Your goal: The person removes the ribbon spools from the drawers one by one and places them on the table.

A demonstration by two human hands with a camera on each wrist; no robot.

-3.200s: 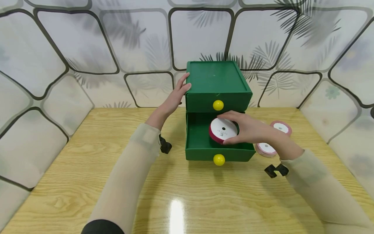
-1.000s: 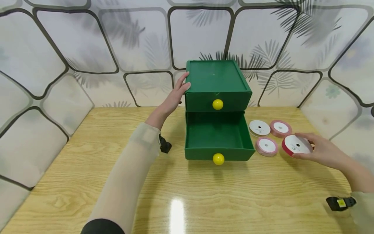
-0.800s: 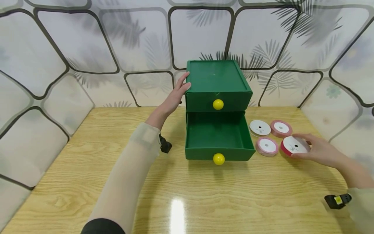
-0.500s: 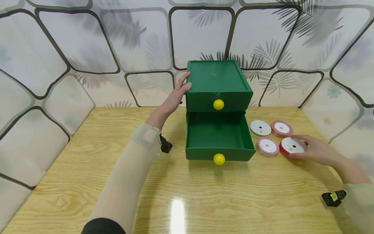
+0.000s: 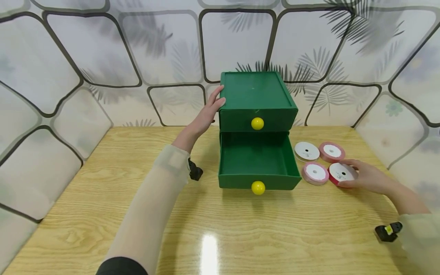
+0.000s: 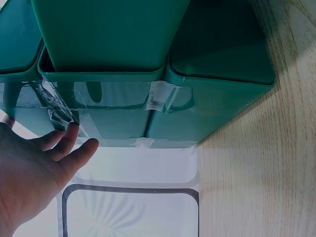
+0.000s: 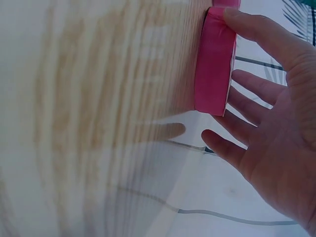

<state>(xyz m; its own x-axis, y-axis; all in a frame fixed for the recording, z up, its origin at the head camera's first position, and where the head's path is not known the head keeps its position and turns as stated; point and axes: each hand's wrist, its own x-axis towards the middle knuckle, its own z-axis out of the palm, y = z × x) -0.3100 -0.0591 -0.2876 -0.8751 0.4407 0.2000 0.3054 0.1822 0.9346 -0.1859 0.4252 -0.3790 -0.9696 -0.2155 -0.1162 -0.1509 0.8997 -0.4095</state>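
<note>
On the right of the table, a spool of red ribbon [image 5: 342, 173] lies flat with its white face up. My right hand [image 5: 372, 178] holds it by the rim. In the right wrist view the thumb rests on the ribbon's edge [image 7: 215, 64], with the fingers along the far side. My left hand [image 5: 203, 117] rests with extended fingers against the left side of a green drawer unit [image 5: 254, 91]. The left wrist view shows these fingers by clear tape on its green side [image 6: 113, 123]. The lower drawer [image 5: 254, 158] stands pulled out, nothing visible inside.
Beside the red spool lie a pink spool [image 5: 315, 173], a dusty-pink spool [image 5: 332, 151] and a white-faced spool [image 5: 307, 151], near the drawer's right side. The upper drawer [image 5: 237, 121] is closed. Patterned cloth walls [image 5: 172, 46] border the wooden table [image 5: 137, 214].
The right hand carried the red spool out of the lower drawer to the right, then lowered it to the table and slid left against the pink spool. The left hand stayed put.
</note>
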